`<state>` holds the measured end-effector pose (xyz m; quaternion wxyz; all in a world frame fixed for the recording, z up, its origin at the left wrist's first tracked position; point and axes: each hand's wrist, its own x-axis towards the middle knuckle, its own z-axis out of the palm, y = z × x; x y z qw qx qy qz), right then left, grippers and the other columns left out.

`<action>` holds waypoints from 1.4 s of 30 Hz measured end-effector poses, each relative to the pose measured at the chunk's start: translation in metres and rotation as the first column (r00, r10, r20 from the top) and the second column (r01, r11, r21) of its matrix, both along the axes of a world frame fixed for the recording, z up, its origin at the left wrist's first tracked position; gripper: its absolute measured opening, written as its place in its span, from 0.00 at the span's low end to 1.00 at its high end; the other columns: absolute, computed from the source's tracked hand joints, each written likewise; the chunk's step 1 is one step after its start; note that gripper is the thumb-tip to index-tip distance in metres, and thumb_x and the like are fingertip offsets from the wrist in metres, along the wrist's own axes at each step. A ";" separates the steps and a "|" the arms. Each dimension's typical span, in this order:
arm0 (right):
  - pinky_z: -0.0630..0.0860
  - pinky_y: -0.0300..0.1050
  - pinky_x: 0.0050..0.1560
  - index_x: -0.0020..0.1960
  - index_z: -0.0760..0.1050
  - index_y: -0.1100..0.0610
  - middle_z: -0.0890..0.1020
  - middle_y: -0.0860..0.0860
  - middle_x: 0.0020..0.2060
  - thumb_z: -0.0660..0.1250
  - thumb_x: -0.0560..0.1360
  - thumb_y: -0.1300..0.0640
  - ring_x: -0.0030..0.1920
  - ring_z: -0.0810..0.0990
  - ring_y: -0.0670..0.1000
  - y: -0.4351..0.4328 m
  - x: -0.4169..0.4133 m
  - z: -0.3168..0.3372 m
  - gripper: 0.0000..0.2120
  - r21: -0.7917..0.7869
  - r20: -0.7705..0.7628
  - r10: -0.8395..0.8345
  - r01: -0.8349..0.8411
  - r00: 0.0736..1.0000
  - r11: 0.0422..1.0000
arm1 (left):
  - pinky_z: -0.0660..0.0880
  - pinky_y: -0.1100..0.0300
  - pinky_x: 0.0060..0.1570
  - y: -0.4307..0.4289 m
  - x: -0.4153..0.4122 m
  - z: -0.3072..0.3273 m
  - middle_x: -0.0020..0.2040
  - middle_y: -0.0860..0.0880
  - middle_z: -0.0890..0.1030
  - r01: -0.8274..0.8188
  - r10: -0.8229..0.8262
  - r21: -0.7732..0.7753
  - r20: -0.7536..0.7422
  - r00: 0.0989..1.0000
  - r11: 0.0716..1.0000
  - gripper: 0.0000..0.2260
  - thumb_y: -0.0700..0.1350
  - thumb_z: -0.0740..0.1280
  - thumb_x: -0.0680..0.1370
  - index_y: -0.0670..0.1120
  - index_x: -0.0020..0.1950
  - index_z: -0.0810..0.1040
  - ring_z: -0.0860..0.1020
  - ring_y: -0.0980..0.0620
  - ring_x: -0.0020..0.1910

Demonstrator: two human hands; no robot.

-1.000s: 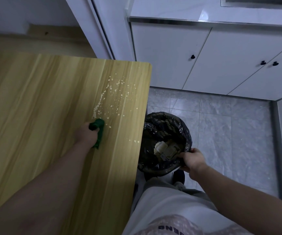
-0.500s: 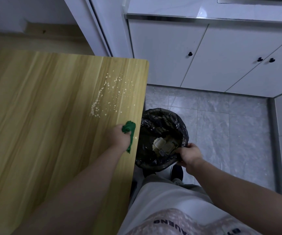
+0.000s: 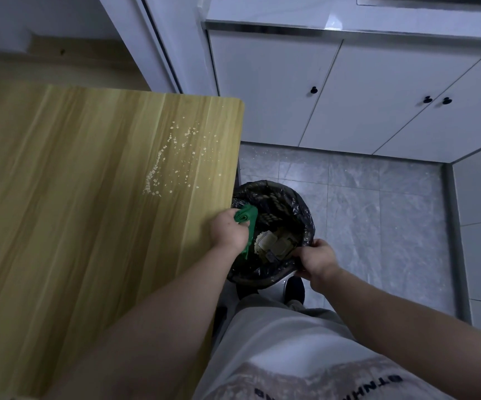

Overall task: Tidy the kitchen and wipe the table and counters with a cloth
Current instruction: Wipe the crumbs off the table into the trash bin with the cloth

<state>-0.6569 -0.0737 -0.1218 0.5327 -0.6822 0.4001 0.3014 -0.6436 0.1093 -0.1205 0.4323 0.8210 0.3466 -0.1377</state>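
The left hand (image 3: 229,230), fingers bunched round the crumpled green cloth (image 3: 246,216), has swept from mid-desk to the wooden desk (image 3: 74,197) edge, over the black-lined bin (image 3: 299,209) whose rim the right hand (image 3: 317,259) grips. Pale crumbs (image 3: 172,160) lie up-left of the cloth, nearer the left hand.

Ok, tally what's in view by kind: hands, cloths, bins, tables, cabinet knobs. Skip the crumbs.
2 hands: left hand, right hand
1 green cloth
1 bin
1 table
3 black cabinet knobs
Total: 8
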 end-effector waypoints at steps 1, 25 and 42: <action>0.81 0.68 0.43 0.50 0.72 0.57 0.84 0.63 0.46 0.69 0.71 0.67 0.45 0.85 0.64 -0.001 -0.001 0.000 0.11 -0.003 0.002 0.002 -0.002 1.000 1.000 | 0.81 0.57 0.39 -0.002 0.001 0.000 0.44 0.49 0.83 -0.010 0.010 -0.014 0.004 1.000 1.000 0.09 0.43 0.71 0.77 0.47 0.57 0.82 0.82 0.49 0.40; 0.81 0.55 0.36 0.50 0.73 0.59 0.83 0.64 0.45 0.71 0.71 0.66 0.41 0.84 0.64 -0.004 0.008 -0.003 0.11 0.007 0.018 -0.059 0.059 0.998 0.998 | 0.77 0.57 0.41 0.135 0.023 0.046 0.45 0.49 0.80 -0.188 0.149 0.268 0.162 0.976 0.945 0.12 0.46 0.71 0.77 0.45 0.59 0.81 0.79 0.48 0.43; 0.81 0.68 0.42 0.55 0.72 0.61 0.82 0.65 0.45 0.69 0.73 0.68 0.44 0.84 0.67 0.017 0.044 -0.010 0.13 -0.011 -0.008 -0.073 0.073 0.997 0.997 | 0.77 0.52 0.45 0.227 0.048 0.035 0.53 0.40 0.81 -0.136 0.132 0.502 0.043 0.990 0.854 0.12 0.40 0.65 0.79 0.41 0.61 0.79 0.80 0.40 0.49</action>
